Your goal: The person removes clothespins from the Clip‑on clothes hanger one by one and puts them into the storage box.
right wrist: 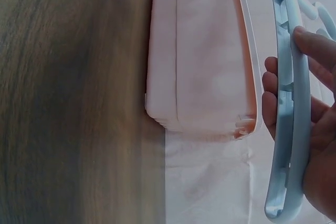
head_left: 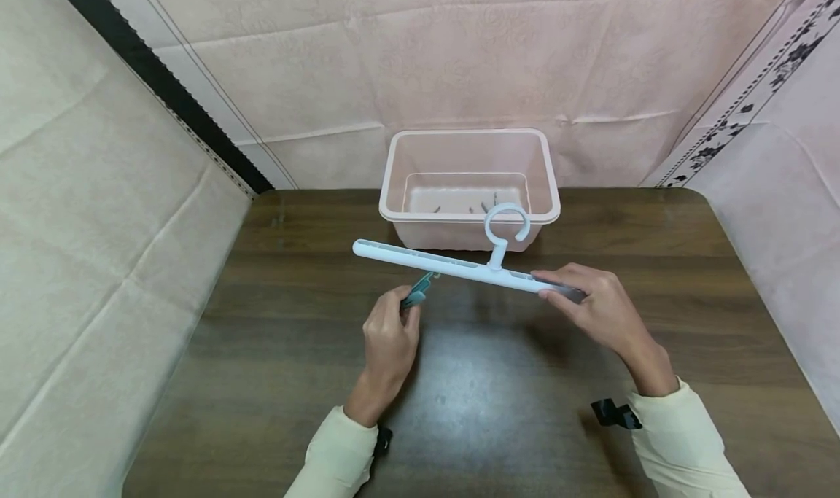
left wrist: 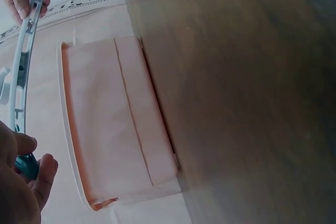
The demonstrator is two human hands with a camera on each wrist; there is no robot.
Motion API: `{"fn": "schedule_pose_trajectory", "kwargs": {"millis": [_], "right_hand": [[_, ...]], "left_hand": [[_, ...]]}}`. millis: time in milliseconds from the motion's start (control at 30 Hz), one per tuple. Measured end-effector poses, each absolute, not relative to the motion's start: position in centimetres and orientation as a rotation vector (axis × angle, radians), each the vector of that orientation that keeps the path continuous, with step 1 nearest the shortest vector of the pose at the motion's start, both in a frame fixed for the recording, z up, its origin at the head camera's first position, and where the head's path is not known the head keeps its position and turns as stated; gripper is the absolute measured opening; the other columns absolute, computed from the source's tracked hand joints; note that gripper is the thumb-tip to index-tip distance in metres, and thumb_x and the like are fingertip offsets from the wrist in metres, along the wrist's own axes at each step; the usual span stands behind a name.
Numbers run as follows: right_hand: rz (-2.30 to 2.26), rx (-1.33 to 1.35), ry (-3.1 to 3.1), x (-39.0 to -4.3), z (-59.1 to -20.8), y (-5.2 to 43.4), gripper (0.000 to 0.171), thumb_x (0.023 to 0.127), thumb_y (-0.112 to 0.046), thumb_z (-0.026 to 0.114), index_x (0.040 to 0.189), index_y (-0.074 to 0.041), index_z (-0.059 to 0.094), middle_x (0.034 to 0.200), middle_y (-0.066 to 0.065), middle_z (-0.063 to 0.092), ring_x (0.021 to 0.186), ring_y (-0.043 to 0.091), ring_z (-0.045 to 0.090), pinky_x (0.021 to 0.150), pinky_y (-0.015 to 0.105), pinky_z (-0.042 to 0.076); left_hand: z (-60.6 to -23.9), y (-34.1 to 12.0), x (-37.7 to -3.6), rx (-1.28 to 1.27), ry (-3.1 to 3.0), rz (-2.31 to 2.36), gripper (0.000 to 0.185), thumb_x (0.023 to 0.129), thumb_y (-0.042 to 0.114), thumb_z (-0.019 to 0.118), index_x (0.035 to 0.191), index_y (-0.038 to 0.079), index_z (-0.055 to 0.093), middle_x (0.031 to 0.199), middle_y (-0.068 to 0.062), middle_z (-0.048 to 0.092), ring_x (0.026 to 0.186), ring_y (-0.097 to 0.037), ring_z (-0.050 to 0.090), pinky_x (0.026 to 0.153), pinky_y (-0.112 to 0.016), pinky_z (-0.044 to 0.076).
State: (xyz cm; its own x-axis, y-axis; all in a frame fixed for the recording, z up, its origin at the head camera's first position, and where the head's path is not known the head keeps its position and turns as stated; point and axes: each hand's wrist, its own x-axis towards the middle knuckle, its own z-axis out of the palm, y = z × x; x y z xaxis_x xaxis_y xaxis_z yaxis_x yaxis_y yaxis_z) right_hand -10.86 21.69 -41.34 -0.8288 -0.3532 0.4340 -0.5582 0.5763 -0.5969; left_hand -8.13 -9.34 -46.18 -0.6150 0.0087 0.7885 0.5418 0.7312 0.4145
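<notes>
A light blue plastic hanger (head_left: pixel 459 267) with a curled hook (head_left: pixel 496 254) is held up over the table, slanting down to the right. My right hand (head_left: pixel 604 308) grips its right end, thumb on one side and fingers behind, as the right wrist view shows along the hanger's ribbed bar (right wrist: pixel 300 124). Between the thumb and fingers of my left hand (head_left: pixel 390 334) is a teal clip (head_left: pixel 418 292). The clip's tip is right at the lower edge of the hanger, left of the hook. In the left wrist view, fingers partly hide the clip (left wrist: pixel 27 167).
A pale pink plastic basket (head_left: pixel 459 234) stands at the table's back edge, just behind the hanger, with several small grey pieces on its bottom. The brown wooden table (head_left: pixel 459 410) extends under both hands. Pale patterned cloth (head_left: pixel 459 68) hangs behind.
</notes>
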Motion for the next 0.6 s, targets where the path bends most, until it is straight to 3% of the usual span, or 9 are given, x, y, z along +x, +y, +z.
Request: {"fn": "schedule_pose_trajectory", "kwargs": {"millis": [600], "right_hand": [[1.063, 0.736, -2.563, -10.89, -41.50, 21.90, 0.034, 0.083, -0.003, 0.082, 0.115, -0.012, 0.077, 0.092, -0.005, 0.069, 0.069, 0.011, 0.053, 0.057, 0.022, 0.041]], "left_hand": [[-45.90, -10.07, -7.50, -0.452, -2.022, -0.805, 0.020, 0.080, -0.009, 0.078, 0.095, -0.005, 0.066, 0.092, -0.015, 0.065, 0.083, -0.031, 0.063, 0.073, -0.043, 0.056]]}}
